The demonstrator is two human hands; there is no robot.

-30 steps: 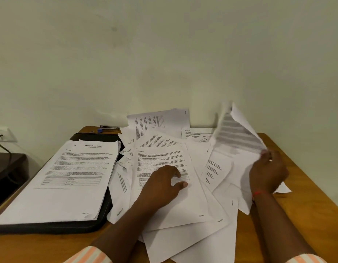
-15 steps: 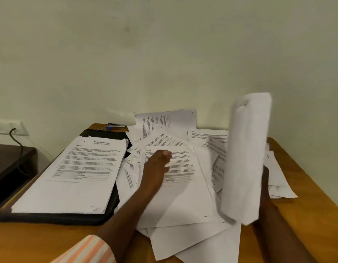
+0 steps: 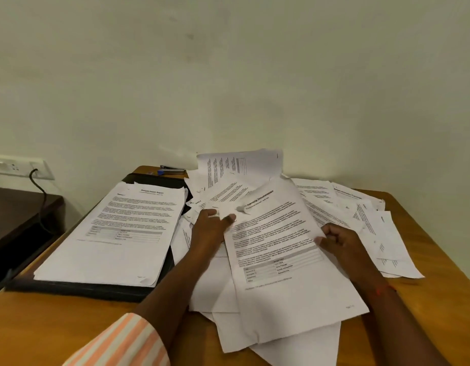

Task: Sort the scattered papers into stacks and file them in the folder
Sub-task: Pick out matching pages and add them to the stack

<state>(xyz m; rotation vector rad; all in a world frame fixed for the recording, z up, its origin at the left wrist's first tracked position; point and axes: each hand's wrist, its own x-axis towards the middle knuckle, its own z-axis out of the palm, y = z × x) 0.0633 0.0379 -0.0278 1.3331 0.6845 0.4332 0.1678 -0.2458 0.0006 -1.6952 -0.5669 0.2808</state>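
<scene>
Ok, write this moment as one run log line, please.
phase: sorting | left hand: holds Internship Documentation sheet | right hand: pinches right edge | Sample Health Report stack: on black folder

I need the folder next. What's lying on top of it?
A squared stack of printed papers covers the black folder; only its near and far edges show. Its inside is hidden.
</scene>
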